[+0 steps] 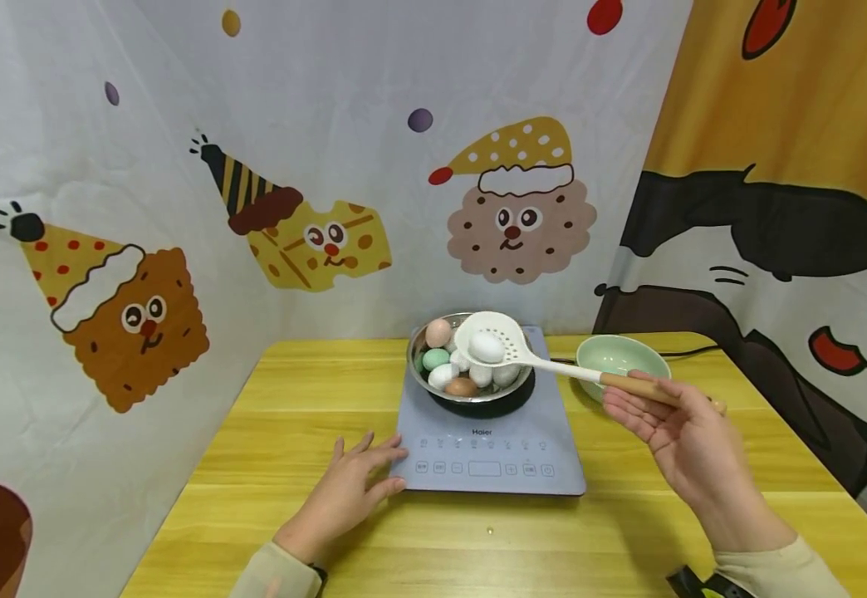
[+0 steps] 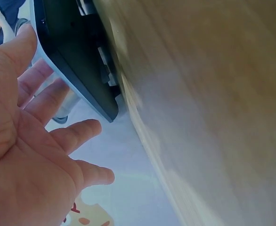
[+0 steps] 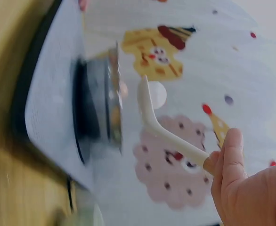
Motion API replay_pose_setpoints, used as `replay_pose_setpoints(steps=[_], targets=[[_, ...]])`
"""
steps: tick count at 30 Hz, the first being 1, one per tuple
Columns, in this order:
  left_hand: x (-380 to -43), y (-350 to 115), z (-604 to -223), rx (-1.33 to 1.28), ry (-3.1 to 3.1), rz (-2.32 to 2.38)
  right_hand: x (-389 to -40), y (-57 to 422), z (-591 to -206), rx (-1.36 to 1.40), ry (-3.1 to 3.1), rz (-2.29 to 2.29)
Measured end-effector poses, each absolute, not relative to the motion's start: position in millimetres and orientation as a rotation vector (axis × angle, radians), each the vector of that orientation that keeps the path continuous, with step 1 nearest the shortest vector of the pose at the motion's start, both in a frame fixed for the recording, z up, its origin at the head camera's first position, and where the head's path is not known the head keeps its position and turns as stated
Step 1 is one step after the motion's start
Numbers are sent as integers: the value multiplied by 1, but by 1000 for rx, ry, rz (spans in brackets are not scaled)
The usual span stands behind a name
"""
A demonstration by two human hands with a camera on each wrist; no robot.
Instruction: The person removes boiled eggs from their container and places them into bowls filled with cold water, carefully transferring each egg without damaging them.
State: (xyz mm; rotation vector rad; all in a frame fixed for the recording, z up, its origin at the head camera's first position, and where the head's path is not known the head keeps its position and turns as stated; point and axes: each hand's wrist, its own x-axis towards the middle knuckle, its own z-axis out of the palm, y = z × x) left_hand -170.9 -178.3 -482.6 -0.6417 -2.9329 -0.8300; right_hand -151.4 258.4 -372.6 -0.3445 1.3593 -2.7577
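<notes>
My right hand (image 1: 691, 444), palm turned up, holds the wooden handle (image 1: 639, 387) of a white slotted spoon (image 1: 510, 330). A white egg (image 1: 487, 348) lies in the spoon's head, raised above a metal pan (image 1: 433, 389); the right wrist view shows the egg (image 3: 158, 95) clear of the pan's rim. Inside the pan are several eggs, among them white ones, a brown egg (image 1: 461, 387), a green egg (image 1: 436, 359) and a pinkish egg (image 1: 438, 333). At the front left edge of the induction cooker (image 1: 444, 453), my left hand (image 1: 347, 490) touches the side with spread fingers.
Beyond the cooker's right side stands a pale green bowl (image 1: 646, 365), partly behind the spoon's handle. A black cord (image 1: 691, 352) runs off to the right at the back. Printed cloth (image 1: 344, 307) hangs behind the wooden table (image 1: 254, 465).
</notes>
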Motion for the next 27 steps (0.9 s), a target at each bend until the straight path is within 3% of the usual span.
replay_pose_setpoints(steps=[14,27], targets=[[-170,-177,-482,-628,-2934,-823,-121,366,-379,14,1818,-2971],[-168,-178,-482,-622,-2935,-841,-126,373,-395,437,2068,-2890]])
